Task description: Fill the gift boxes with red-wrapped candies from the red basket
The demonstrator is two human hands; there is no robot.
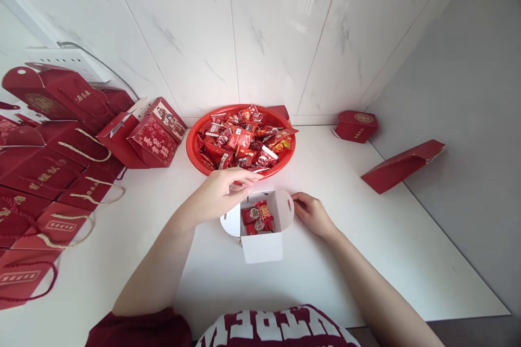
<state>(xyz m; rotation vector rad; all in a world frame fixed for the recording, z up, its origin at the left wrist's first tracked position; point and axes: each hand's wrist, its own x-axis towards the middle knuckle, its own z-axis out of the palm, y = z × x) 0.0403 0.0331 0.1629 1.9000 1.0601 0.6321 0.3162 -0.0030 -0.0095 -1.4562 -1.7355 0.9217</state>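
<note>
Left hand [228, 192], loosely curved, hangs between the red basket [190, 146] and the open white box [262, 249] just in front of it, though whether it holds anything I can't tell. Right hand [313, 214] is half curled, fingertips at the side flap [284, 210], grip unclear; light pressure should steady the card without creasing, keeping the wrapped sweets [257, 217] inside below the folds.

Packing corner (stacked boxes [37, 169], tiled wall [271, 21])
</note>
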